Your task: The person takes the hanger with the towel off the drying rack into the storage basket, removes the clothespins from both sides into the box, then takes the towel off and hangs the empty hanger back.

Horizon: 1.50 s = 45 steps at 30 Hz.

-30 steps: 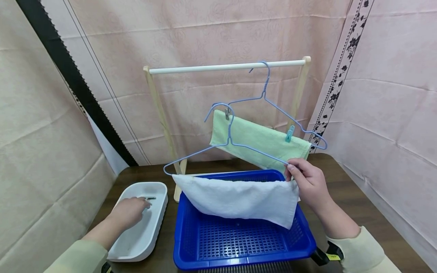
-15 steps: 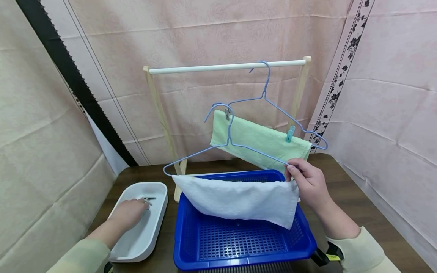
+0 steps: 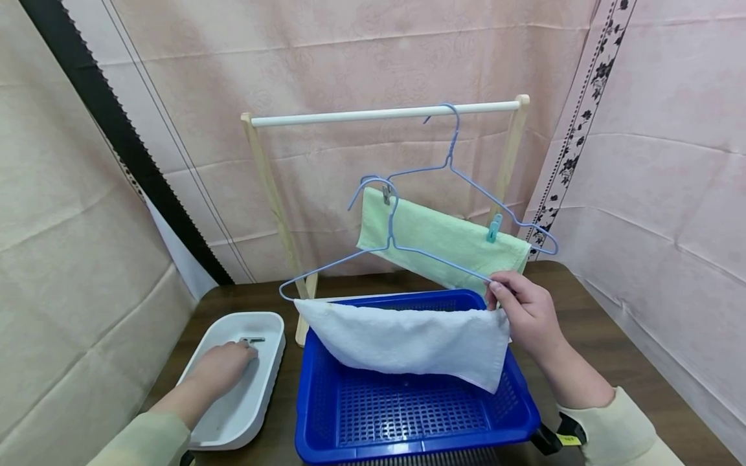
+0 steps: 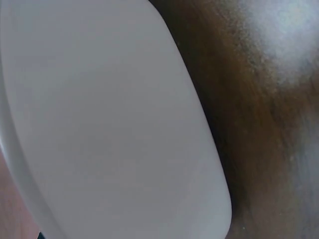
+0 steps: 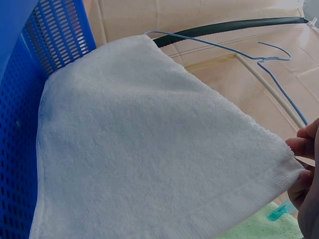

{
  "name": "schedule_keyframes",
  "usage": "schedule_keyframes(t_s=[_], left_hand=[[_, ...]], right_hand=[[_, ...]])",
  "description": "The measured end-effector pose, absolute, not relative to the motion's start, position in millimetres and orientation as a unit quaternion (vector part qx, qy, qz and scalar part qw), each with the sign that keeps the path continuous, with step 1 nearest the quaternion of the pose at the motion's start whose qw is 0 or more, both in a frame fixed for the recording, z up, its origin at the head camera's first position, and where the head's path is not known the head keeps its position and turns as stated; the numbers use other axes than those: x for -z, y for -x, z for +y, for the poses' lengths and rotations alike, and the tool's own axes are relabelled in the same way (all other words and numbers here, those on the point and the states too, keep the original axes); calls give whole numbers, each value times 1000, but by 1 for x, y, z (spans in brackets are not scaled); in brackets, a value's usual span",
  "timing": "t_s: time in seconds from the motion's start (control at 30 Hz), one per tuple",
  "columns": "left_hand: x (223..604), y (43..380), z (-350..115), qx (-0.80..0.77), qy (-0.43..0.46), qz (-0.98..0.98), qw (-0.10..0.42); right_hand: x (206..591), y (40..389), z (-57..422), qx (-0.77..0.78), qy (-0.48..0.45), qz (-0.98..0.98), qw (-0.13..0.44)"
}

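My right hand [image 3: 521, 314] pinches the right end of a blue wire hanger [image 3: 443, 260] together with the upper corner of a white towel [image 3: 402, 340]. The towel hangs below the hanger's arms, over a blue basket [image 3: 414, 446]. In the right wrist view the fingers [image 5: 303, 145] grip the towel's corner. My left hand [image 3: 221, 369] reaches down into a white tray [image 3: 233, 421], its fingertips at a small metal clip [image 3: 254, 340]. The hand hides most of its own fingers, so whether they hold a clip is unclear. Only the tray's outer wall [image 4: 119, 129] shows clearly in the left wrist view.
Behind, a wooden rack [image 3: 373, 115] carries a second blue hanger [image 3: 451, 149] with a green towel [image 3: 431, 236], fastened by a grey clip [image 3: 386, 194] and a teal clip [image 3: 494, 228]. Everything stands on a brown table [image 3: 583, 323]. Pale cloth [image 3: 361, 58] surrounds it.
My left hand shifts slightly within the tray beside the metal clips; its fingertips now cover more of them. My right hand, hanger and white towel stay almost still.
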<state>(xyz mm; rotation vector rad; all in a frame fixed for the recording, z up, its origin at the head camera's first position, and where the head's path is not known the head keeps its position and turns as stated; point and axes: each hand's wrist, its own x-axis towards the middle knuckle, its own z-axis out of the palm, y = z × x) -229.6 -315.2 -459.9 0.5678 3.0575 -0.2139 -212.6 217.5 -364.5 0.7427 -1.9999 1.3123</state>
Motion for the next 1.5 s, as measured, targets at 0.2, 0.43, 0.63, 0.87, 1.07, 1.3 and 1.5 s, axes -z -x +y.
schedule_keyframes(t_s=[0.2, 0.43, 0.63, 0.87, 1.07, 1.3, 1.5], left_hand=[[463, 230, -317, 63, -185, 981, 3], [463, 230, -320, 54, -189, 981, 1], [464, 230, -323, 32, -184, 982, 1], [462, 228, -323, 21, -173, 985, -1], [459, 227, -327, 22, -174, 984, -22], [453, 228, -326, 33, -156, 987, -36], [442, 228, -317, 16, -135, 990, -43]], right_hand=[[364, 212, 217, -495, -282, -759, 313], [364, 212, 217, -494, -283, -759, 316], [365, 212, 218, -501, -283, -756, 313], [364, 212, 218, -493, -282, -760, 315], [364, 212, 217, -491, -282, -761, 317], [363, 211, 217, -493, -283, -760, 316], [363, 211, 217, -489, -283, -761, 318]])
